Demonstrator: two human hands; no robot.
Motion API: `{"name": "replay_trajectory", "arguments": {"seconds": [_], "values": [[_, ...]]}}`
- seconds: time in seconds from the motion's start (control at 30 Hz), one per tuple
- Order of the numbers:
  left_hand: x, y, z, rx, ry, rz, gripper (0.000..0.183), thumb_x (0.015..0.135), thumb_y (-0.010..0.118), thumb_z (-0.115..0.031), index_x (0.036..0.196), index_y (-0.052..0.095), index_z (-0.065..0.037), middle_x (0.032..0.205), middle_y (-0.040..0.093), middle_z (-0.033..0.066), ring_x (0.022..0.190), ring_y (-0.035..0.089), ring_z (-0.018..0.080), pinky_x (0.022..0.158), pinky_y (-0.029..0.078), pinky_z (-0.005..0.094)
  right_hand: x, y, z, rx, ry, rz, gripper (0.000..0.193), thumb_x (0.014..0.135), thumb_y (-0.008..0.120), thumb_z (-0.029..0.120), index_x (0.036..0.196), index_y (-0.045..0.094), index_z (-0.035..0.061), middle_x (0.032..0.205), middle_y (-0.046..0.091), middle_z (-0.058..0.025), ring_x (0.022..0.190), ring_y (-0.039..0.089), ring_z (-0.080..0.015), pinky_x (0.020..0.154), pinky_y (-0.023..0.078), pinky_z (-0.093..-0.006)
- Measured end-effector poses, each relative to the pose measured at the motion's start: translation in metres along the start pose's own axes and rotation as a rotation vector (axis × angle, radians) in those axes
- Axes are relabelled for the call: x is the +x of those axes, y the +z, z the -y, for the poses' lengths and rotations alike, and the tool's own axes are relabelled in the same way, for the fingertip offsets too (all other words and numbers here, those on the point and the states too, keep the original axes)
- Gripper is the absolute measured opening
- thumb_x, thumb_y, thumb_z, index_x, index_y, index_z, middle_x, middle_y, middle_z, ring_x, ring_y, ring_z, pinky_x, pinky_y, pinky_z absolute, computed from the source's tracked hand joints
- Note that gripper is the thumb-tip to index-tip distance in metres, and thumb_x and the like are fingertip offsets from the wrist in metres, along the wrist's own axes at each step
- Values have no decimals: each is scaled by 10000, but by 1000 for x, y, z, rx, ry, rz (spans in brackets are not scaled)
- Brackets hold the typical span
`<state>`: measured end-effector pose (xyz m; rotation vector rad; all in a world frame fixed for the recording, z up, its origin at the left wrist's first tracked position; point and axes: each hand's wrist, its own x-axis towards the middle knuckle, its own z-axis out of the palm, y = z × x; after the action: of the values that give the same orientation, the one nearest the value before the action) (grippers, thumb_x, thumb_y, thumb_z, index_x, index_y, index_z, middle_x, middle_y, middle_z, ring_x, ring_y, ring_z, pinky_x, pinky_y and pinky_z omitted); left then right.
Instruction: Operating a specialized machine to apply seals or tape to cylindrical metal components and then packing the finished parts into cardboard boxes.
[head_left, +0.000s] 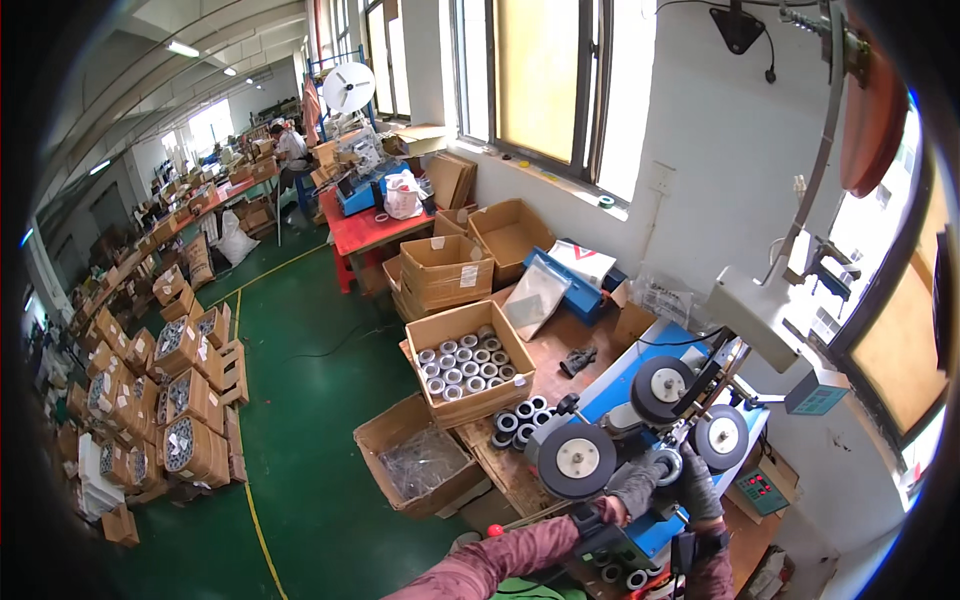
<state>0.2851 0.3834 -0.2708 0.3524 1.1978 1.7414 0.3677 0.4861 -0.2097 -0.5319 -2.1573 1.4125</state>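
Note:
My left hand [632, 488], in a grey glove, has its fingers closed on the left side of a silver-rimmed ring [668, 467]. From the other side my right hand [700, 492], also gloved, grips the same ring. The ring is in front of a blue machine [607, 385] with three dark wheels with pale hubs: a left wheel [577, 460], an upper wheel [664, 388] and a right wheel [720, 437]. Parts of the fingertips are hidden by the ring and the gloves. Below my hands lie several similar loose rings [637, 579].
Left of the machine, a carton of rings [470, 400] stands on the wooden bench, beside a cluster of dark rings [518, 425]. An open carton with clear plastic [425, 465] sits lower left. A control box with a red display [762, 492] is at the right.

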Motion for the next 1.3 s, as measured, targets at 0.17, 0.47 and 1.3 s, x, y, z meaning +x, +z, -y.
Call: {"name": "replay_trajectory", "arguments": {"seconds": [0.17, 0.47, 1.3], "values": [[-35, 19, 6, -483, -48, 16, 318, 874, 566, -89, 1187, 525, -51, 1071, 591, 70, 889, 603, 161, 759, 542, 300, 15, 8, 13, 191, 269, 1, 259, 905, 525, 222, 889, 645, -7, 802, 630, -56, 717, 543, -110, 650, 450, -271], [-185, -98, 108, -247, -522, 193, 343, 880, 559, -278, 1169, 558, -93, 908, 603, -7, 677, 588, 77, 507, 489, 232, -180, 87, -73, -172, 763, 193, 255, 888, 566, 218, 710, 618, 44, 553, 510, 15, 533, 431, -79, 474, 374, -299], [47, -366, 99, 1677, -239, -10, 295, 847, 532, -238, 1065, 611, -55, 966, 631, 123, 879, 597, 284, 777, 472, 382, -465, 147, 23, 129, 1111, -1155, 215, 868, 543, 239, 931, 623, 50, 724, 644, -57, 618, 605, -151, 561, 492, -275]]}}
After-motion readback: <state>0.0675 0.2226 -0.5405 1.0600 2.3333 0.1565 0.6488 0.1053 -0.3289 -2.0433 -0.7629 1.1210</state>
